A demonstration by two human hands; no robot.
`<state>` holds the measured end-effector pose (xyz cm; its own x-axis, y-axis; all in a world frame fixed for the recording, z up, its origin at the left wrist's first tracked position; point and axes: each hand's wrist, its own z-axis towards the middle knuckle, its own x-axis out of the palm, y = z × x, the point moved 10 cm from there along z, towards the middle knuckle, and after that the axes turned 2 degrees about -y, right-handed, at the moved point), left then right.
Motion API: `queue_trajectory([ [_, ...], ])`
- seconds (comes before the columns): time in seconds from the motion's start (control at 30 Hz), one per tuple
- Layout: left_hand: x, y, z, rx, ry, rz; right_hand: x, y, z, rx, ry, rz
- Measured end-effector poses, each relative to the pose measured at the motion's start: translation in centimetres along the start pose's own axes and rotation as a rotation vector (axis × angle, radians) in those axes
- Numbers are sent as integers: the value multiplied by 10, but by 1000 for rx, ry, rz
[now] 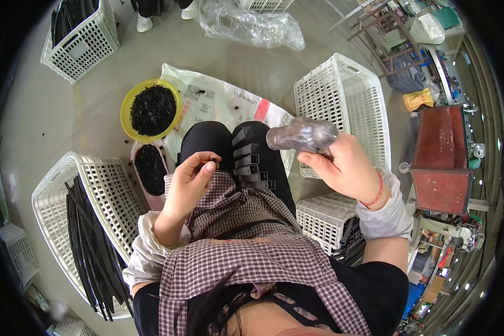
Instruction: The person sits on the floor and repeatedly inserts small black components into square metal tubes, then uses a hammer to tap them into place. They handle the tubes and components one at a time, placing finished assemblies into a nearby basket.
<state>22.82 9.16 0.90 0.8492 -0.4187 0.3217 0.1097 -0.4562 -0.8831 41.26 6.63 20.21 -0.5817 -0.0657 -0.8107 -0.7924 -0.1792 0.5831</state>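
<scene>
My left hand (191, 182) is above my lap, thumb and fingers pinched on a small black piece (215, 163), mostly hidden by the fingertips. To the right, my right hand (350, 168) is raised and closed round a hammer (302, 135) with a worn grey-brown head; its handle is largely hidden by the hand. Several black channel-shaped strips (251, 162) lie side by side across my right thigh, between the two hands. A yellow basin (127, 126) full of small black pieces (153, 110) stands on the floor beyond my left hand.
A pink tray (160, 193) of black pieces sits below the basin. At left, a white crate (103, 179) holds long black strips (92, 246). White crates (350, 95) stand at right, one (322, 221) holding dark strips. A printed white sheet (224, 95) covers floor ahead.
</scene>
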Motion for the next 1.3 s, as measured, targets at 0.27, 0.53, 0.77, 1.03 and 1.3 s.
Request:
queue_trajectory([
  [0.27, 17, -20, -2, 131, 18, -105, -7, -14, -23, 80, -23, 57],
  [0.53, 12, -20, -1, 181, -19, -132, -33, 22, -20, -161, -185, 76],
  [0.77, 15, -22, -2, 197, -68, -108, 25, -1, 23, -113, 124, -215],
  [1.03, 20, -38, -2, 298, -73, -20, -4, -17, -16, 30, -93, 149],
  [1.3, 38, -68, -7, 513, -77, 341, 4, -58, -55, 182, -75, 151],
])
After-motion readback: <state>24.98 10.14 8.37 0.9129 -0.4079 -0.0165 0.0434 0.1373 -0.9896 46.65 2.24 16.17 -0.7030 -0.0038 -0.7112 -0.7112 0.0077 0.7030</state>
